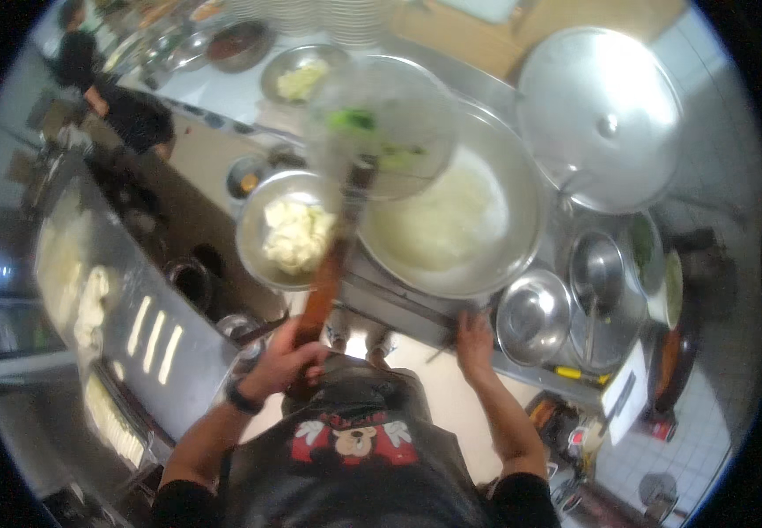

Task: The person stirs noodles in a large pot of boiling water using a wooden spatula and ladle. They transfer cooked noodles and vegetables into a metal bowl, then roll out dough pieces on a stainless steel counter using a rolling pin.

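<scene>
My left hand (pixel 288 363) is wrapped around the wooden handle (pixel 326 284) of a large round skimmer (pixel 420 109). The skimmer's head is blurred and hangs over the far left side of a wide metal pot (pixel 531 244) of cloudy pale liquid (pixel 430 228). Some green leaves (pixel 352 119) show in it. Beneath the handle, to the left of the pot, stands a steel bowl (pixel 249 247) with pale dough-like pieces (pixel 296 234). At the front edge of the metal stove counter, my right hand (pixel 475 340) touches the edge; its fingertips are blurred.
A large metal lid (pixel 602 125) leans at the back right. Steel bowls (pixel 532 317) and a ladle (pixel 590 323) sit right of the pot. On the left is a metal worktop (pixel 176 303) with dough strips (pixel 155 340). Another person (pixel 120 109) stands far left, near stacked plates (pixel 356 23).
</scene>
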A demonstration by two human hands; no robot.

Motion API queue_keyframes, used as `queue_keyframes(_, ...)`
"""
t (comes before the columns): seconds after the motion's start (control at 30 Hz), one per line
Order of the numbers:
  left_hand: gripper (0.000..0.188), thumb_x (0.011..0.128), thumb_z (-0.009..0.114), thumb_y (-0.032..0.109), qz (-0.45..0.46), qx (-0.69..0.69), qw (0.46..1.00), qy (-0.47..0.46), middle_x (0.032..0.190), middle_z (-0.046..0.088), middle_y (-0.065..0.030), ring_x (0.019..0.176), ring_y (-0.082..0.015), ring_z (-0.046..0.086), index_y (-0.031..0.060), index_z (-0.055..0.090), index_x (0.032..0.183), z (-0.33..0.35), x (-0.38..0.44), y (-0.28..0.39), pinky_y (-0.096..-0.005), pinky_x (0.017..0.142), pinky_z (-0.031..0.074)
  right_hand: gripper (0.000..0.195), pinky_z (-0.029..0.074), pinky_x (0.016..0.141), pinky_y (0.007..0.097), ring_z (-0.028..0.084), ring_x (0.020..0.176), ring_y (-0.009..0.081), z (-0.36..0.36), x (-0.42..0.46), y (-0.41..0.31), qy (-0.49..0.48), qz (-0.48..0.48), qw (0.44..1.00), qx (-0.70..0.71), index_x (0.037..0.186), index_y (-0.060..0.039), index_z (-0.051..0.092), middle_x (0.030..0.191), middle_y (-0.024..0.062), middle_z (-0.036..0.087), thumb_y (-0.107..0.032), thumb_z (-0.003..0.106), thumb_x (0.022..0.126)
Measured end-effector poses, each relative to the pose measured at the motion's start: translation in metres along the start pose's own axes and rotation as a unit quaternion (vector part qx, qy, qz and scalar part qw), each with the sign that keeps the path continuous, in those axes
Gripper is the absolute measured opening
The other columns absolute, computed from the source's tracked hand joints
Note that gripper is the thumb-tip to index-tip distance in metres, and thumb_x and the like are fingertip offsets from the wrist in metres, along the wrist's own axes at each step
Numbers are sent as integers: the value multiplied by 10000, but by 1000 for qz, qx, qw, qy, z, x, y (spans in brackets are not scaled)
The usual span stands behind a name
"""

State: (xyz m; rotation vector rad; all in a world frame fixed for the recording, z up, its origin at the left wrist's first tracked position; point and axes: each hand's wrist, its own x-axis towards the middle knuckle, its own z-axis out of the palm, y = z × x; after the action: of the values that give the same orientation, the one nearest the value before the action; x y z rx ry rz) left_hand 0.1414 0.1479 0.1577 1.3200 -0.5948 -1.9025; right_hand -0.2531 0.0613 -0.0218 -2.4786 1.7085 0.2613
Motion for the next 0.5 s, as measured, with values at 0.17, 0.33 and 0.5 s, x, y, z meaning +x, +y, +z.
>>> queue_keyframes(0.17,367,954,529,66,106,0,990,-90,750,525,-18,567,-90,524,47,365,1282,60,72,-22,-264,487,469,567,458,992,430,515,1205,400,-95,17,-48,-36,-32,831,555,1400,41,396,1299,274,503,-115,606,897)
queue_keyframes(0.33,312,1009,526,291,192,211,927,-244,993,628,-78,878,-131,607,8,560,1137,85,123,-42,-310,756,527,230,563,762,382,654,822,244,-167,51,-89,-98,131,504,848,1155,9,476,959,155,649,-45,524,937)
queue_keyframes(0.5,251,986,561,263,-8,85,996,27,924,676,-83,792,-151,653,18,606,1022,-3,116,-70,-268,642,540,269,542,612,451,649,677,359,-57,106,79,168,-24,944,282,1088,68,538,908,199,664,-20,515,835)
